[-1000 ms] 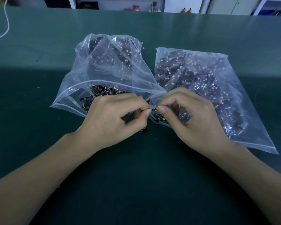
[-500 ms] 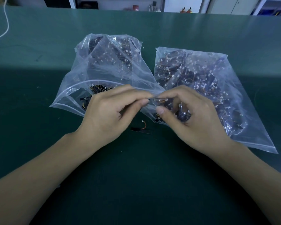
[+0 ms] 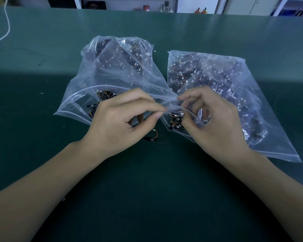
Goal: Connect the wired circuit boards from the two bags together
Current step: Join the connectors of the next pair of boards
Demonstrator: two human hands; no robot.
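Two clear zip bags full of small dark wired circuit boards lie on the green table. The left bag (image 3: 112, 70) gapes open toward me. My left hand (image 3: 119, 123) and my right hand (image 3: 212, 123) both pinch the zip edge of the right bag (image 3: 226, 84) at its near left corner, pulling the mouth apart. Inside that mouth a few boards with orange wires (image 3: 176, 120) show. One loose circuit board (image 3: 153, 139) with a curled orange wire and white plug lies on the table just below my left fingers.
The green table (image 3: 147, 198) stretches wide in front of the bags. A white cord (image 3: 6, 23) runs across the far left corner. Shelves and small items stand beyond the table's far edge.
Both hands have risen slightly and drawn apart, spreading the right bag's zip edge open. The loose board on the table, hidden a second ago, now shows below my left hand.
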